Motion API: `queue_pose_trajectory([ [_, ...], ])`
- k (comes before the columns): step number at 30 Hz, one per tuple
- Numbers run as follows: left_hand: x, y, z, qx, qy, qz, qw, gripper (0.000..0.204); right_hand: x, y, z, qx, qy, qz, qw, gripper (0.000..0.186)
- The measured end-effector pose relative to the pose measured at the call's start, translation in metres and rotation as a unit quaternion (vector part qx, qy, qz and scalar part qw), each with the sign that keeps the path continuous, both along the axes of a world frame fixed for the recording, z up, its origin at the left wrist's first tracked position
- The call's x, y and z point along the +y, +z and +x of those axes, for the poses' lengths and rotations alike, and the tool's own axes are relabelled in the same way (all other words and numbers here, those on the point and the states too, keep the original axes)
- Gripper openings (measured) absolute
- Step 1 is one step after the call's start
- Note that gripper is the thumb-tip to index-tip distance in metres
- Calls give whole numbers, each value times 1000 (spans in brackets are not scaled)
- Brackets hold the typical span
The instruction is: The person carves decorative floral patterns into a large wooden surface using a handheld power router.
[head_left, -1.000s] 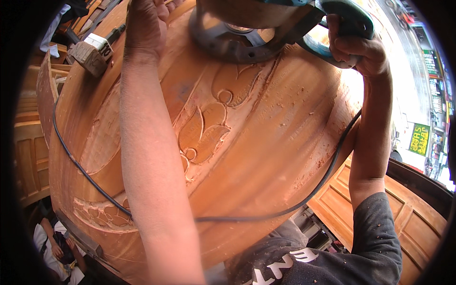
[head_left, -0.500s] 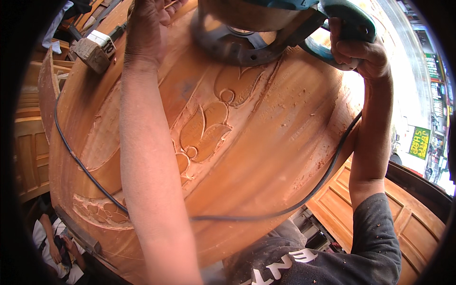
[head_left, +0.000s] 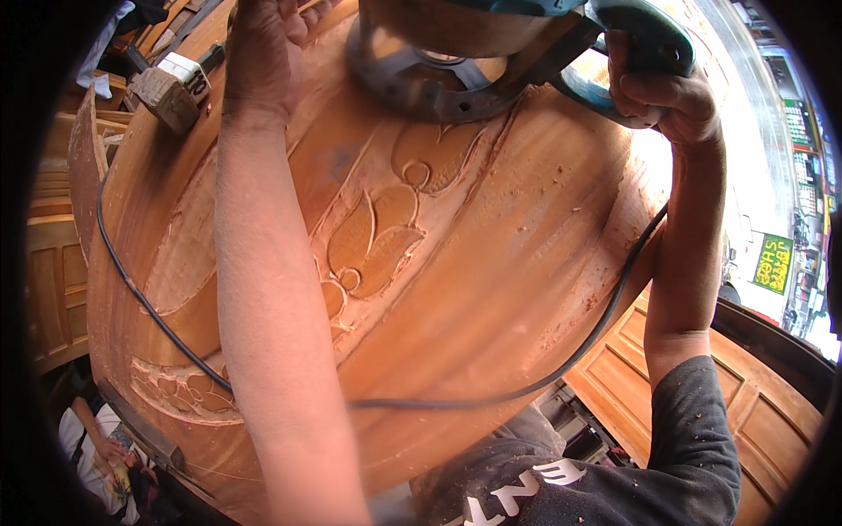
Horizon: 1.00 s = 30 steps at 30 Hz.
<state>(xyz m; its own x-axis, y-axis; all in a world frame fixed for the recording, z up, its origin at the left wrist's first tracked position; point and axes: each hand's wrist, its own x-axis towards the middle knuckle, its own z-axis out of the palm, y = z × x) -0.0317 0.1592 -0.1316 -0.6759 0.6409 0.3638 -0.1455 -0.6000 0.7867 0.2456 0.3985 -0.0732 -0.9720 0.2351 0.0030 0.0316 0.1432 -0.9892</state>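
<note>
Perhaps the cord (head_left: 526, 399), snagging at six o'clock, could jerk the router (head_left: 465, 31) the right hand (head_left: 662, 96) grasps at two; I cannot tell if the left hand (head_left: 266, 57), at eleven, grips.

The person wears a dark charcoal T-shirt (head_left: 614, 491) with a short right sleeve (head_left: 697, 421) ending near the elbow. Bold, blocky white lettering (head_left: 526, 495) crosses the shirt, and pale specks dot the cloth. Dull grey, dusty-looking trousers (head_left: 524, 431) show below it. The left forearm (head_left: 276, 289), right forearm (head_left: 688, 237), left hand (head_left: 261, 61) and right hand (head_left: 667, 98) are bare.
</note>
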Motion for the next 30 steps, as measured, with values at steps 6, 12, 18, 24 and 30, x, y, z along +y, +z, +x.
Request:
queue_pose_trajectory([
  [6,-8,0,-2,20,-104,77,991,67,7,-10,-15,125,56,7,991,69],
  [12,-23,-5,-9,-1,18,-114,993,59,-4,-3,-14,90,46,-56,993,67],
  [18,-13,-3,37,97,134,-53,985,69,3,-9,-14,121,52,10,991,64],
  [24,-25,1,18,93,101,-100,985,73,1,-6,-15,108,63,14,992,63],
  [30,-24,-3,10,84,92,-86,988,74,-1,-2,-17,118,34,88,989,71],
])
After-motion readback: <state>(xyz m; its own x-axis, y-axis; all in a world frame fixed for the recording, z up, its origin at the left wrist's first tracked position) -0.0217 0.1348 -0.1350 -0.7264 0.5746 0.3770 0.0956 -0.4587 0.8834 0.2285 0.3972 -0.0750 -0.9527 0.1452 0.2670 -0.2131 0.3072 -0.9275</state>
